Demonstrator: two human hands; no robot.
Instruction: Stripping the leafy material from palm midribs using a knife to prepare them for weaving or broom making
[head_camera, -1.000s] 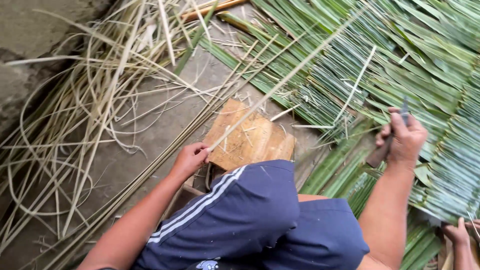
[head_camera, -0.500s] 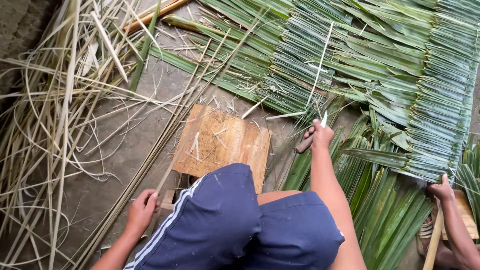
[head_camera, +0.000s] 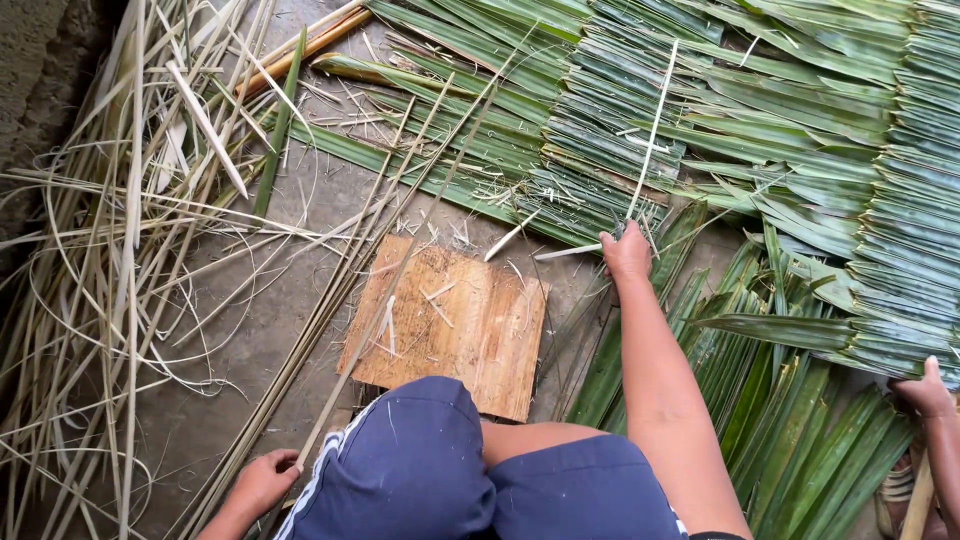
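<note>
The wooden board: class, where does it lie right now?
In the head view the wooden board lies flat at centre, just beyond the person's knees, between the dry strips on the left and green leaves on the right.

Wooden board (head_camera: 450, 330): pale brown, matt, rough-grained, scored and littered with pale fibre shavings; lies between the two hands.
Thin leaf rib (head_camera: 400, 270): pale tan, dry, matt, stiff; its lower end runs into the left hand's (head_camera: 262, 482) fingers.
Pale strip (head_camera: 650, 130): whitish, smooth, slightly glossy; rises from the right hand's (head_camera: 627, 252) fingertips.
Palm leaves (head_camera: 760, 110): green, ribbed, faintly glossy; beyond the right fingers.
Dried strips (head_camera: 100, 250): straw-coloured, matt, curled; beyond the left fingers.
Floor (head_camera: 300, 210): grey concrete, rough, dusty.
Shorts (head_camera: 420, 480): blue cloth, matt.
</note>
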